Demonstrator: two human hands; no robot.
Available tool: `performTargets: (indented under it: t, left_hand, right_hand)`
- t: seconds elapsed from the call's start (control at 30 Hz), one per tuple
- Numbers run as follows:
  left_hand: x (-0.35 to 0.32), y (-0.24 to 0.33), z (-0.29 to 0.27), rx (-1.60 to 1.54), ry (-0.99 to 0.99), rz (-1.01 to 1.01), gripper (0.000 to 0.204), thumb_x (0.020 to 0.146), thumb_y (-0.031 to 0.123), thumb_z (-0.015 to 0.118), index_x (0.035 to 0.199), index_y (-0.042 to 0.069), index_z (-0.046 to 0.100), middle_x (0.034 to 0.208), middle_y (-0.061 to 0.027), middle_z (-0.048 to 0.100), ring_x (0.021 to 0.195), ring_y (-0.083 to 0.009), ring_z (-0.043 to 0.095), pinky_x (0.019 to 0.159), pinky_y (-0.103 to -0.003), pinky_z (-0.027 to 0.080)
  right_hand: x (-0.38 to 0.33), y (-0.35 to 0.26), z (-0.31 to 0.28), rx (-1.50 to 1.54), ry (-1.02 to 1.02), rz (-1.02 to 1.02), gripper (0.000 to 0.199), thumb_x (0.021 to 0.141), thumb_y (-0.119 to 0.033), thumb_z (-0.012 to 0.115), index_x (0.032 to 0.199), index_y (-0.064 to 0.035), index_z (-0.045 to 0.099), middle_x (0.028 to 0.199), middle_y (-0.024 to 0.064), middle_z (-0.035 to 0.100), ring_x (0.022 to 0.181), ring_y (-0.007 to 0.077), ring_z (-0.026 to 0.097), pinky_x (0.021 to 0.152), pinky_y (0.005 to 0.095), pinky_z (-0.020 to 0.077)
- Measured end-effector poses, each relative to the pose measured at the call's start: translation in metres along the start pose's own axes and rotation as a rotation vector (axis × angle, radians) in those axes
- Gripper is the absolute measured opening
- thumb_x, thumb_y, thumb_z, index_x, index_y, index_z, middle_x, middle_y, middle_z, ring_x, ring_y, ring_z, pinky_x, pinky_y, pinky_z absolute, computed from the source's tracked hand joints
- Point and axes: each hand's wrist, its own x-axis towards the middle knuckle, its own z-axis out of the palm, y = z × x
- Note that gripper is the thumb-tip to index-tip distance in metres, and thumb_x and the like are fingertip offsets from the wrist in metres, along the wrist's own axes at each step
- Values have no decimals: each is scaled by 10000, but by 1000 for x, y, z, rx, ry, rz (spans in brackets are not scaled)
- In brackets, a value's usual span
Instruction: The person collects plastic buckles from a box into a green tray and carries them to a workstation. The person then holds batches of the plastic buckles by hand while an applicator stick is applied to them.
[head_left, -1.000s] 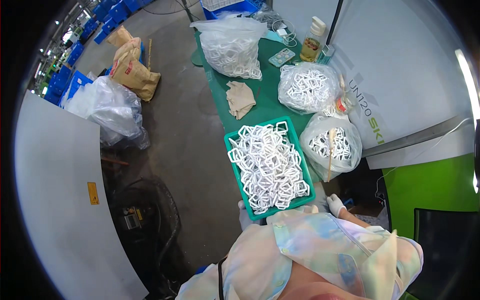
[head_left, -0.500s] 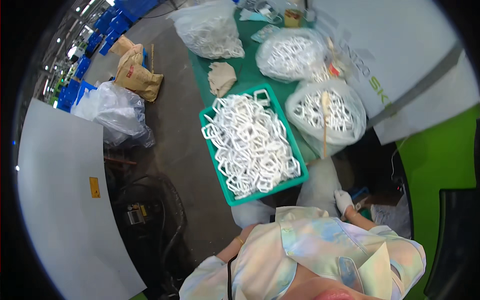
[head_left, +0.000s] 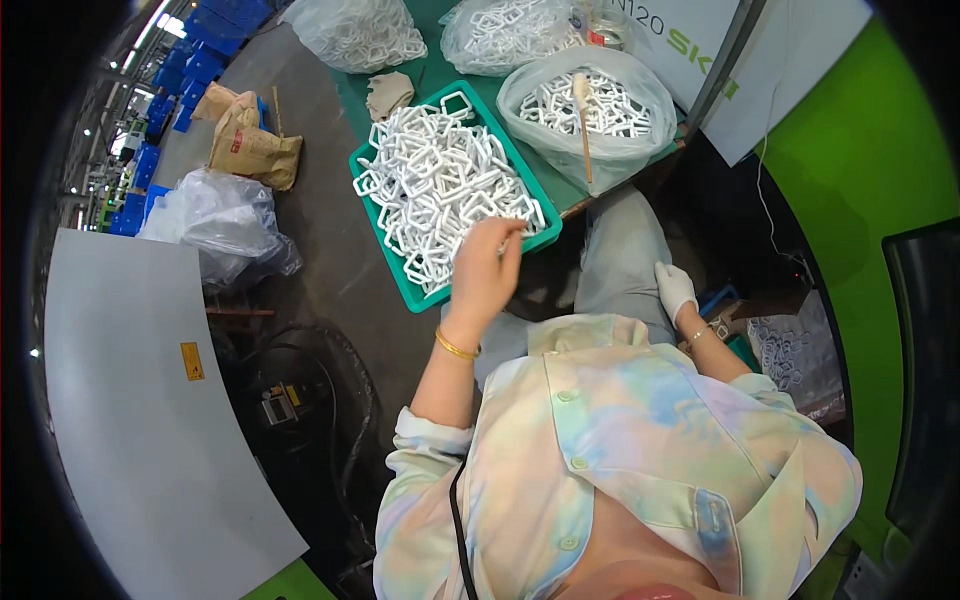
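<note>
Poised with left hand (head_left: 485, 268) over near rim of tray (head_left: 415, 300); seemingly picking links (head_left: 440, 180) inside; cannot tell if curled grip grasps any; resting right hand (head_left: 676, 288), loose, right of tray; would next need a pinch.

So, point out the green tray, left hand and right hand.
Green tray (head_left: 513, 154), head view: right-side rim.
Left hand (head_left: 482, 272), head view: back of the hand.
Right hand (head_left: 676, 289), head view: white glove's back.

Bare left hand (head_left: 487, 268): fingertips mostly hidden beneath its knuckles; any grip is unclear. Green rectangular plastic tray (head_left: 549, 234): floor lies hidden under white angular plastic links (head_left: 430, 180). Translucent plastic bag of links (head_left: 355, 35): upper edge crops it. Black flat panel (head_left: 925, 360): dark rim cuts it off.
</note>
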Motion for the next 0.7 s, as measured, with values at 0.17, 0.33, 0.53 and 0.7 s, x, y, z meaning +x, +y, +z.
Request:
performTargets:
  t: [0.17, 0.33, 0.53, 0.7]
  left_hand:
    - [3, -38, -1, 101, 186, -100, 94, 891, 69, 595, 959, 32, 648, 892, -119, 623, 863, -290, 592, 775, -367, 466]
    - [-3, -60, 18, 130, 281, -69, 72, 870, 72, 605, 912, 45, 656, 839, -108, 603, 830, -288, 571, 767, -385, 442]
    - [-2, -61, 16, 96, 287, -79, 65, 870, 87, 611, 894, 40, 649, 830, -113, 603, 834, -303, 574, 760, -398, 438]
    - [-5, -62, 16, 94, 314, -78, 63, 858, 98, 637, 883, 40, 637, 832, -112, 608, 823, -306, 577, 753, -402, 439]
  right_hand:
    - [5, 19, -9, 112, 52, -21, 506, 939, -445, 447, 833, 10, 638, 832, 243, 627, 814, 410, 606, 744, 448, 465]
    - [-9, -30, -42, 302, 143, -84, 371, 969, -319, 501, 795, 7, 535, 645, 167, 521, 607, 232, 541, 606, 397, 430]
    - [19, -163, -67, 167, 371, -543, 270, 945, -292, 536, 1022, -38, 591, 940, 195, 644, 909, 369, 628, 791, 407, 484]
    - [47, -250, -51, -19, 232, -537, 385, 909, -332, 579, 1150, -32, 583, 1041, 206, 663, 969, 346, 644, 860, 395, 485]
